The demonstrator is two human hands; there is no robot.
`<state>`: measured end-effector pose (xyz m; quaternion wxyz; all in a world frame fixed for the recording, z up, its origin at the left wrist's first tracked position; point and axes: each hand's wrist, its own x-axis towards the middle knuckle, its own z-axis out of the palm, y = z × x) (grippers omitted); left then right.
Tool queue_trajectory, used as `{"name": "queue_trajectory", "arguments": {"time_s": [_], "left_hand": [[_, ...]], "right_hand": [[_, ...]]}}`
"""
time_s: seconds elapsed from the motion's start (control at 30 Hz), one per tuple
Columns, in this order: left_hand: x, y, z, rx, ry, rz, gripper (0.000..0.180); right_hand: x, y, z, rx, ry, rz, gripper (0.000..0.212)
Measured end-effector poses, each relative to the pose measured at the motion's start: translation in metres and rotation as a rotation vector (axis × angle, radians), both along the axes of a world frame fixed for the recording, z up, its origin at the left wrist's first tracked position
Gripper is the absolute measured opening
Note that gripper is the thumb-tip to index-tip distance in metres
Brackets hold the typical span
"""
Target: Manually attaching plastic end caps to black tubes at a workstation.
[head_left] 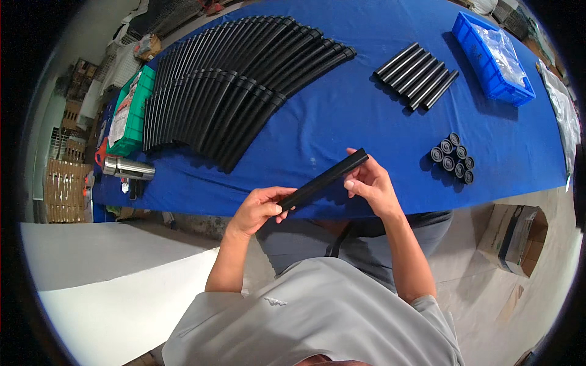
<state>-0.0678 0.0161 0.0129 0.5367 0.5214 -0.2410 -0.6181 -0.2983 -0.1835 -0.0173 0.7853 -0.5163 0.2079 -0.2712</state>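
A black tube (323, 181) slants up to the right above the near edge of the blue-covered table. My left hand (256, 210) is closed round its lower left end, thumb on top. At the upper right end, my right hand (372, 185) has its fingers spread, with the index finger passing behind the tube and the thumb apart from it. Whether those fingers press on the tube is hidden. Beyond my hands to the right lie several short black tubes (417, 76) side by side, and nearer are several small round black caps (452, 160) with ringed faces.
Long black tubes (226, 91) fan across the far left of the table (323, 134). Beside them are a green bin (133, 113) and a metal cylinder (129, 168). A blue bin (494, 58) with clear plastic bags stands far right. An open cardboard box (513, 238) sits on the floor.
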Motion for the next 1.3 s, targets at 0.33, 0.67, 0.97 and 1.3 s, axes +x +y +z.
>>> {"name": "queue_trajectory", "arguments": {"time_s": [0.33,0.67,0.97,1.3], "left_hand": [[-0.009,-0.028,0.010,-0.082,-1.216,-0.109,0.033],[-0.044,-0.041,0.016,-0.148,-1.444,-0.157,0.051],[-0.033,-0.044,0.029,0.214,-0.971,-0.314,0.038],[-0.049,-0.061,0.039,0.035,-1.035,-0.343,0.040]], "right_hand": [[-0.007,0.017,-0.006,0.098,0.026,-0.003,0.035],[-0.007,0.017,-0.009,-0.346,0.096,-0.043,0.035],[-0.017,0.014,-0.006,-0.240,0.016,0.054,0.041],[-0.013,0.016,-0.012,-0.206,-0.017,0.004,0.039]]}}
